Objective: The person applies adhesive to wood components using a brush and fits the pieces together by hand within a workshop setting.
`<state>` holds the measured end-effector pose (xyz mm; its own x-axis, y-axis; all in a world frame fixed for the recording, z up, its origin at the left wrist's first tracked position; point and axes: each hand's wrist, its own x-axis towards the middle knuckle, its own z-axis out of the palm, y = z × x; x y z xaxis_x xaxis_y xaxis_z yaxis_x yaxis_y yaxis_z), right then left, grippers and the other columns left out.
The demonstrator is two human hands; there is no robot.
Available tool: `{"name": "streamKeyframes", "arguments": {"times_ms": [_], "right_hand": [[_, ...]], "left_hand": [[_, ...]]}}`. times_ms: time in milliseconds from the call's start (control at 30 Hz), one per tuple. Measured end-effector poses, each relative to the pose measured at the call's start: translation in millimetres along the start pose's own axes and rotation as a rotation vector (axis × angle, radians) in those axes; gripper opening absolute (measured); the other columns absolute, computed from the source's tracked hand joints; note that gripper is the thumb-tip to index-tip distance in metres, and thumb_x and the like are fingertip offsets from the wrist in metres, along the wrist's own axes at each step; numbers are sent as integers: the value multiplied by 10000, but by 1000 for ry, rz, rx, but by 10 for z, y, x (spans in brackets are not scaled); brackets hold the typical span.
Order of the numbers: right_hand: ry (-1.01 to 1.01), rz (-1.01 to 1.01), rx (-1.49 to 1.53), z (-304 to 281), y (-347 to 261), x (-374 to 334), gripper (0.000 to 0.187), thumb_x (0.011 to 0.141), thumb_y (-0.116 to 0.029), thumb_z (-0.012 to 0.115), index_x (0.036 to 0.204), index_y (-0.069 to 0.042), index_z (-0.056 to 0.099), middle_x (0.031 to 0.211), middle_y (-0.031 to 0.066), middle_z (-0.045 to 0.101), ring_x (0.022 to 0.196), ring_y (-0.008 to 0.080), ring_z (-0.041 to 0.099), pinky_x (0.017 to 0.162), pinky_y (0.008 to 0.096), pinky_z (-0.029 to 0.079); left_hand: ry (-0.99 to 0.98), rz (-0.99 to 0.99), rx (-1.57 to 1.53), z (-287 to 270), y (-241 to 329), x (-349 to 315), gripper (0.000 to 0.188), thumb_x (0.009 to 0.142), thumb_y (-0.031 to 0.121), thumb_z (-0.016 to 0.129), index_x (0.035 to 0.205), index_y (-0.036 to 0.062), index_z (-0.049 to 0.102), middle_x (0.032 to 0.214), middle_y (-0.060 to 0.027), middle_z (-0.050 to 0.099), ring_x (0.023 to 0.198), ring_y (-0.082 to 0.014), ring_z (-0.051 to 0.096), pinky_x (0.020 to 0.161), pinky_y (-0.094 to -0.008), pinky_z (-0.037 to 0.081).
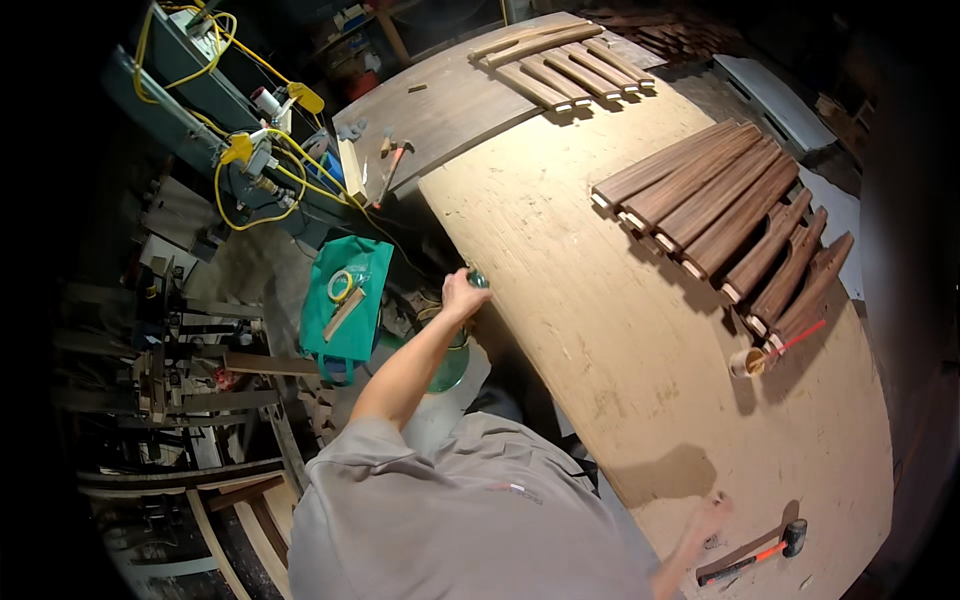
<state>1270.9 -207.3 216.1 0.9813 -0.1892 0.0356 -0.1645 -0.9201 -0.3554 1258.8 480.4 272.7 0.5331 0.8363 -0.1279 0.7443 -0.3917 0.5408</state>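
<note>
Currently left hand [462, 294] holds small green item [479, 281] at workbench [590, 320]'s left edge; right hand [711, 516]: can't tell; right-edge tenoned wood pieces [742, 215] look unjoined.

Surface [540, 220]: big, flat, pale tan wood
Far end: a grey-brown board [445, 105] beside the surface
Back left: a tall grey-green metal machine [168, 95] with loopy yellow cords [217, 205]
Back: a shelf [350, 45] full of little things, hard to make out
Left side: long wood strips [215, 540]
Floor [245, 265]: grey
Light: bright on the surface, dark around the room's edges
</note>
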Motion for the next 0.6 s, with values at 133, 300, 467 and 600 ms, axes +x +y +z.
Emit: {"name": "streamKeyframes", "arguments": {"times_ms": [133, 300, 467, 600], "right_hand": [[-167, -182, -101, 299, -1479, -397, 294, 795, -146, 620, 1030, 13, 543, 1049, 213, 538, 1017, 373, 501, 886, 461, 407], [-194, -74, -188, 630, -2328, -505, 326, 760, -122, 634, 1033, 19, 526, 1085, 220, 503, 1023, 390, 485, 878, 460, 415], [-231, 180, -296, 857, -2442, -259, 380, 739, -94, 628, 1076, 53, 533, 1096, 256, 496, 1011, 407, 507, 871, 452, 435], [-342, 365, -372, 748, -2962, -24, 374, 741, -109, 618, 1062, 73, 559, 1111, 291, 494, 986, 413, 534, 862, 447, 450]], "left_hand": [[107, 81, 9, -53, -94, 874, 488, 600, 269, 719, 1014, 26, 634, 989, -209, 609, 958, -359, 592, 841, -415, 493], [259, 212, 51, -307, -131, 2198, 350, 692, 225, 638, 1007, 73, 640, 1033, -181, 622, 984, -357, 588, 839, -430, 491], [381, 275, 200, -687, -702, 3495, 445, 681, 142, 699, 1098, 74, 560, 1069, -116, 582, 1026, -321, 541, 892, -414, 446], [425, 208, 341, -953, -653, 4035, 491, 702, 134, 724, 1156, 75, 546, 1212, -136, 519, 1175, -327, 449, 973, -450, 382]]}}
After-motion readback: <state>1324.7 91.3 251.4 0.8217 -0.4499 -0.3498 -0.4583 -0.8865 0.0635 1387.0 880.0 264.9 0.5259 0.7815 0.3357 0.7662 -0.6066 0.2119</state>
